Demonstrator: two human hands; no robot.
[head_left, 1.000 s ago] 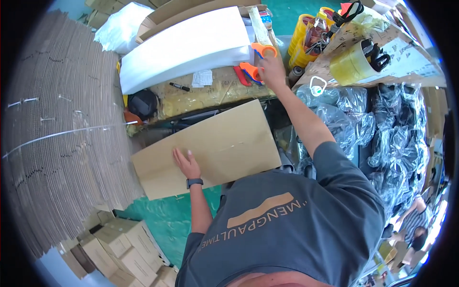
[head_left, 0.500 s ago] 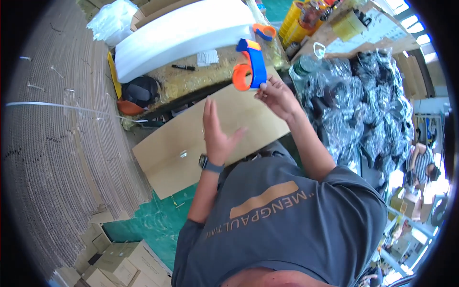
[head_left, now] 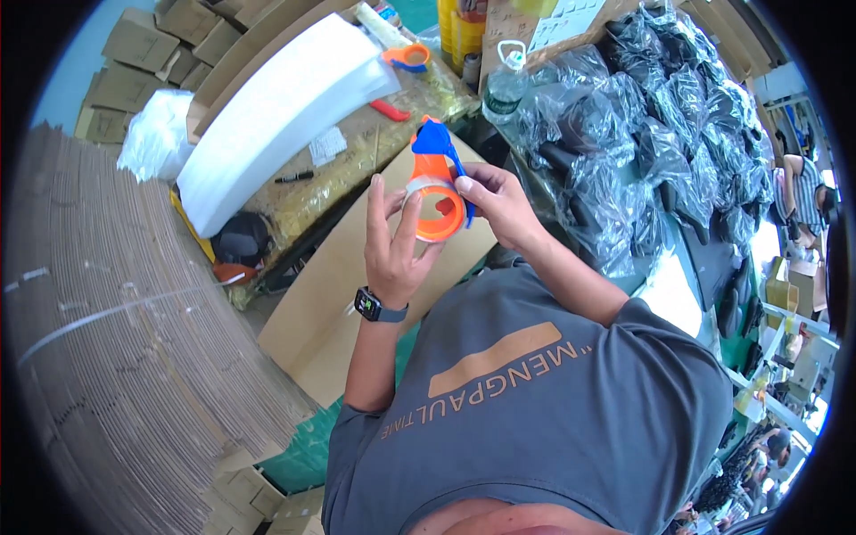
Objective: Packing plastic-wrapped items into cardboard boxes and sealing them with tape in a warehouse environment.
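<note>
An orange and blue tape dispenser (head_left: 433, 169) with a clear roll of tape on it is held up over a brown cardboard sheet. My right hand (head_left: 499, 203) grips its blue handle, thumb in front and fingers bent behind. From the other side my left hand (head_left: 394, 245) comes up to the roll, its fingers stretched and apart. One fingertip lies at the roll's left rim, and the thumb is partly hidden below the roll. Under both hands the flat cardboard sheet (head_left: 334, 303) slants across in front of my body.
A worktable (head_left: 348, 183) beyond holds white foam sheets (head_left: 276, 116), a black marker (head_left: 294, 177), a paper slip (head_left: 327, 146) and another tape dispenser (head_left: 408, 58). Stacked flat cartons (head_left: 143, 312) rise at left. Dark plastic-wrapped items (head_left: 624, 152) and a large bottle (head_left: 506, 89) are at right.
The tape dispenser has come down nearer to me and turned, its roll now facing me. My left hand has moved up to the roll. The whole view has swung to the right.
</note>
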